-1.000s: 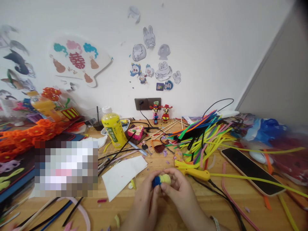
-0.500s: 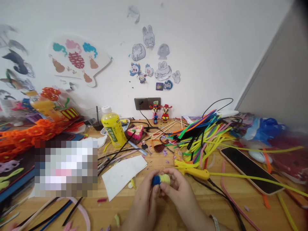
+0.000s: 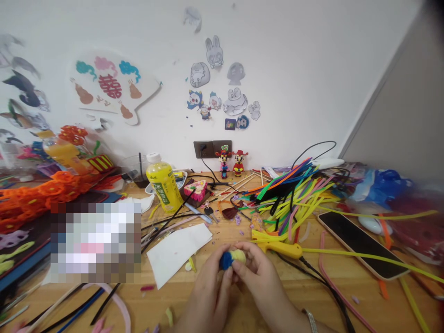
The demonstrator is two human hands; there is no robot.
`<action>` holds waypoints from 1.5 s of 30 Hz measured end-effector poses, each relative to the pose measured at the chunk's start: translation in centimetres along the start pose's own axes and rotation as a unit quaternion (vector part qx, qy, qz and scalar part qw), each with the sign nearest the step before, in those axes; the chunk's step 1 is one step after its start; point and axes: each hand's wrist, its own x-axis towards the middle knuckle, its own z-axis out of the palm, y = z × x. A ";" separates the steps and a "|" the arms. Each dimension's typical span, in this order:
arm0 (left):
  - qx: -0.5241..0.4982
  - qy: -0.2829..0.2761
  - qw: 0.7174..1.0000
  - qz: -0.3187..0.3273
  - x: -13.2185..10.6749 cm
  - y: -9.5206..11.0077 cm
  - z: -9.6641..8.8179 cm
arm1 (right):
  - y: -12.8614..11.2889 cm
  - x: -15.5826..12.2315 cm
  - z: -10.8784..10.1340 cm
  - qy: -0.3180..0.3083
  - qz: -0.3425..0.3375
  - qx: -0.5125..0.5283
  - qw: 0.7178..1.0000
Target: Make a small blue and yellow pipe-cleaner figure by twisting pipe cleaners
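Pipe-cleaner ball (image 3: 232,259), blue at the left end and pale yellow at the right, sits near the middle of the near edge of a wooden tabletop (image 3: 291,303). Both hands are together and clamped on it: the left hand (image 3: 211,286) wraps the blue end, and the right hand (image 3: 256,279) curls around the yellow end, its fingers (image 3: 243,273) pressing from above. A metal bracelet (image 3: 310,321) circles the right wrist.

Just left of the hands lies a sheet of white paper (image 3: 177,253). Just right of them is a yellow-handled tool (image 3: 277,245), with a long yellow pipe cleaner (image 3: 350,255) running right from it. Farther right, a phone (image 3: 360,245) with a dark screen lies in a peach case.

Toward the far edge, a large heap of yellow, green, black, orange and pink pipe cleaners (image 3: 287,199) spreads across the wood. Left of it stand a yellow drink bottle (image 3: 163,182) and two small bead figures (image 3: 231,163) beneath a wall socket (image 3: 208,149). Orange pipe-cleaner flowers (image 3: 41,196) pile up at the far left, beside a pixelated patch that hides whatever lies there. Paper cutouts (image 3: 222,88) dot the white wall.
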 end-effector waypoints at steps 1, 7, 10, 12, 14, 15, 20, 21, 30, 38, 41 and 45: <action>0.002 0.004 1.000 -0.001 0.0 -0.1 0.0 | 0.0 0.0 0.0 0.000 0.002 -0.001 1.000; 0.016 0.008 1.000 0.011 0.1 -0.6 0.1 | 0.0 0.0 0.0 0.001 0.001 -0.004 1.000; -0.016 0.019 1.000 0.008 0.1 -0.2 0.0 | -0.1 -0.2 0.0 -0.006 -0.005 -0.012 1.000; -0.039 0.021 0.999 0.008 0.1 0.1 -0.1 | -0.2 -0.3 0.0 -0.007 -0.009 -0.017 1.000; -0.046 0.017 0.999 0.010 0.0 0.4 -0.1 | -0.3 -0.3 0.0 -0.006 -0.012 -0.019 1.000; -0.044 0.013 0.999 0.012 0.0 0.5 -0.2 | -0.4 -0.3 0.0 -0.006 -0.012 -0.018 1.000; -0.039 0.008 0.999 0.017 0.2 0.6 -0.2 | -0.5 -0.2 0.1 -0.004 -0.010 0.003 1.000; -0.036 0.008 0.999 0.017 0.2 0.6 -0.2 | -0.5 -0.2 0.1 -0.003 -0.009 0.004 1.000; 0.002 -0.016 0.999 0.032 0.1 0.7 -0.4 | -0.4 -0.2 0.1 0.000 -0.009 0.005 1.000; 0.003 -0.012 1.000 0.026 0.2 0.4 -0.4 | 0.0 0.0 0.0 0.007 -0.010 -0.005 1.000; 0.010 -0.002 0.999 0.030 0.2 0.2 -0.4 | -0.1 0.0 0.0 0.014 -0.007 -0.004 1.000; 0.019 0.005 0.999 0.038 0.2 0.2 -0.3 | -0.2 0.0 0.0 0.007 -0.002 -0.001 1.000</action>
